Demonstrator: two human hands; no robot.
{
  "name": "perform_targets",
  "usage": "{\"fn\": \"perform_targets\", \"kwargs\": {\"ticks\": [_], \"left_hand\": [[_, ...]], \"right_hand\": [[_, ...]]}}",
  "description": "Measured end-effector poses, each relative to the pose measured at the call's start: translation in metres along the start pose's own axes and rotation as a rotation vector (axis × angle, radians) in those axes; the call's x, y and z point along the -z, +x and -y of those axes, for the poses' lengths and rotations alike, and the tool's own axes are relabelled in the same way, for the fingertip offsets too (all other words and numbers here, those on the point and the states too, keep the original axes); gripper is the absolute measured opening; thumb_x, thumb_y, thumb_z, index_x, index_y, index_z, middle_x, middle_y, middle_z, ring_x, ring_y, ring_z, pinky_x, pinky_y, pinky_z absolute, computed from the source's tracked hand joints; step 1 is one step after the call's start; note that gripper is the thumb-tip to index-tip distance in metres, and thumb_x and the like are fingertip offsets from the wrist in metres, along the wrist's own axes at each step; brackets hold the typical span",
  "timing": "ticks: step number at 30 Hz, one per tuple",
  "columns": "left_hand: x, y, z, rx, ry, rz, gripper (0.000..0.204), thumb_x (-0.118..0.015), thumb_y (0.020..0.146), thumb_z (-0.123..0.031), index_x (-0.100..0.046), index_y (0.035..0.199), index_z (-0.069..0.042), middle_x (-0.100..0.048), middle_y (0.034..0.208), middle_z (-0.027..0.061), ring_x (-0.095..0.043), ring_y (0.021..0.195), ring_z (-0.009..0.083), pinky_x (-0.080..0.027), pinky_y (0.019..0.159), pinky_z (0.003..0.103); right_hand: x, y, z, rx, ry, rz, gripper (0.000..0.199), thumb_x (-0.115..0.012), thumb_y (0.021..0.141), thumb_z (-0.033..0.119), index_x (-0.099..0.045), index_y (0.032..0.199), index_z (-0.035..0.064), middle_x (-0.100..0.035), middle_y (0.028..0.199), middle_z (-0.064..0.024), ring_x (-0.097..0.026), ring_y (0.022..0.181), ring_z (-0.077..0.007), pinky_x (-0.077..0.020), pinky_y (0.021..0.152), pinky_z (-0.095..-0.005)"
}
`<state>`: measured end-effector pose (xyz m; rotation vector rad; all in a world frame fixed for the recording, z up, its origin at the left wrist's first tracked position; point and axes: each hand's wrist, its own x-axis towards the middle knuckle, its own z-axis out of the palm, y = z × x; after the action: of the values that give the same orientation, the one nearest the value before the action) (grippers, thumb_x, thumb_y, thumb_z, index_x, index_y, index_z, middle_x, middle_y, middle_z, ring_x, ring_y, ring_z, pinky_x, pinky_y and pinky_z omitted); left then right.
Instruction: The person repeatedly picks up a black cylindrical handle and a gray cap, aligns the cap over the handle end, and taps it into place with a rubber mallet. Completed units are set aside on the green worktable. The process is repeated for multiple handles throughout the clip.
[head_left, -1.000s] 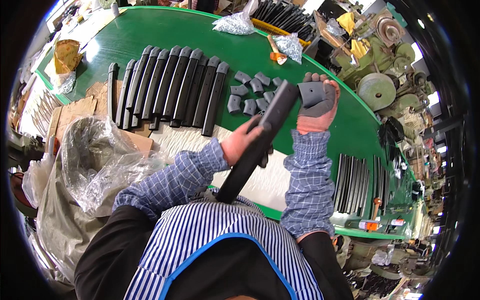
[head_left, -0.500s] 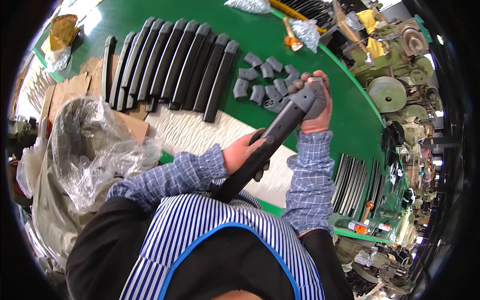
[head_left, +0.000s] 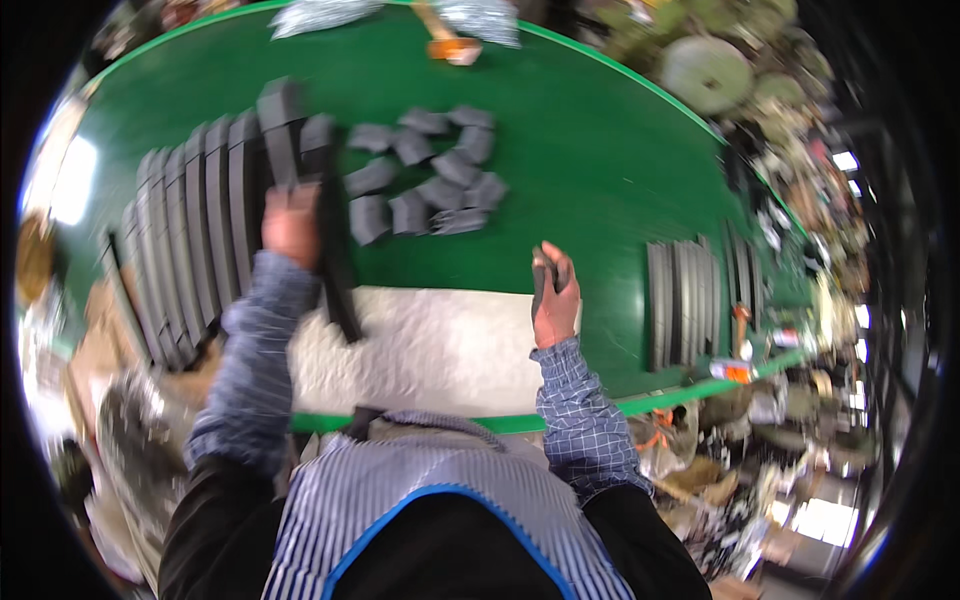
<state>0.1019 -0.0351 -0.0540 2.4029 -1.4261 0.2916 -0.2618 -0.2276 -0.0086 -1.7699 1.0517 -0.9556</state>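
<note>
My left hand [head_left: 292,225] grips a long dark grey curved strip [head_left: 322,215] and holds it over the left part of the green table [head_left: 590,160], beside a row of several similar strips [head_left: 195,230]. My right hand [head_left: 553,298] is raised above the table's front edge and is closed on a small dark grey piece [head_left: 543,270]. A cluster of several small dark grey caps [head_left: 425,175] lies on the table between and beyond the hands. The picture is blurred by motion.
A pale mat [head_left: 430,350] covers the table's near edge. More dark strips [head_left: 690,300] lie at the right. Plastic bags [head_left: 320,15] and an orange tool [head_left: 445,45] sit at the far side. Metal parts [head_left: 710,70] crowd the far right.
The long strip has swung from the right, where both hands met at its end, over to the left toward the row of strips. My right hand has come away from it.
</note>
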Motion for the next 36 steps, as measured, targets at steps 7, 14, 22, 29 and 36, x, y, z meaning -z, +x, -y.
{"fn": "perform_targets", "kwargs": {"ticks": [7,14,22,29,36], "left_hand": [[-0.082,0.014,0.15,0.625,0.04,-0.009,0.061,-0.055,0.098,-0.038,-0.038,0.147,-0.007,-0.05,0.138,0.029,-0.047,0.129,0.0415,-0.041,0.106,0.044],[-0.007,0.017,-0.023,0.336,0.095,-0.266,0.054,-0.067,0.083,-0.008,-0.053,0.135,-0.01,-0.055,0.126,0.0221,-0.049,0.119,0.0422,-0.042,0.102,0.049],[0.062,0.018,-0.239,0.123,-1.194,0.655,0.051,-0.064,0.093,-0.019,-0.049,0.137,0.0,-0.054,0.135,0.0192,-0.052,0.124,0.0308,-0.039,0.107,0.036],[0.079,-0.051,-0.14,0.783,-2.19,0.705,0.045,-0.06,0.096,-0.015,-0.044,0.136,-0.004,-0.064,0.115,0.0232,-0.068,0.085,0.0276,-0.059,0.075,0.044],[0.089,-0.066,-0.072,0.651,-2.546,0.409,0.07,-0.042,0.094,-0.067,-0.034,0.15,-0.026,-0.068,0.11,0.0195,-0.068,0.08,0.0311,-0.055,0.077,0.047]], "right_hand": [[0.249,0.036,-0.194,-0.346,-1.185,-0.307,0.044,-0.064,0.089,0.027,-0.051,0.127,0.0106,-0.059,0.122,-0.0109,-0.05,0.117,-0.0342,-0.037,0.1,-0.051],[0.28,0.057,-0.227,-0.612,-1.122,0.033,0.063,-0.072,0.075,0.034,-0.045,0.123,0.004,-0.059,0.111,-0.023,-0.05,0.116,-0.0384,-0.0435,0.098,-0.0498],[0.095,0.033,-0.011,0.666,-0.987,0.647,0.044,-0.071,0.071,0.013,-0.06,0.113,0.0176,-0.058,0.111,-0.0096,-0.051,0.113,-0.0328,-0.0344,0.104,-0.0563],[-0.03,0.047,0.07,0.646,-0.501,0.256,0.055,-0.074,0.074,0.017,-0.055,0.125,0.0177,-0.049,0.132,-0.0157,-0.044,0.121,-0.0383,-0.0347,0.104,-0.0515],[-0.123,0.067,-0.007,0.468,-1.041,0.701,0.055,-0.075,0.079,0.027,-0.054,0.129,0.0197,-0.054,0.123,-0.0147,-0.052,0.116,-0.0346,-0.0434,0.098,-0.0483]]}}
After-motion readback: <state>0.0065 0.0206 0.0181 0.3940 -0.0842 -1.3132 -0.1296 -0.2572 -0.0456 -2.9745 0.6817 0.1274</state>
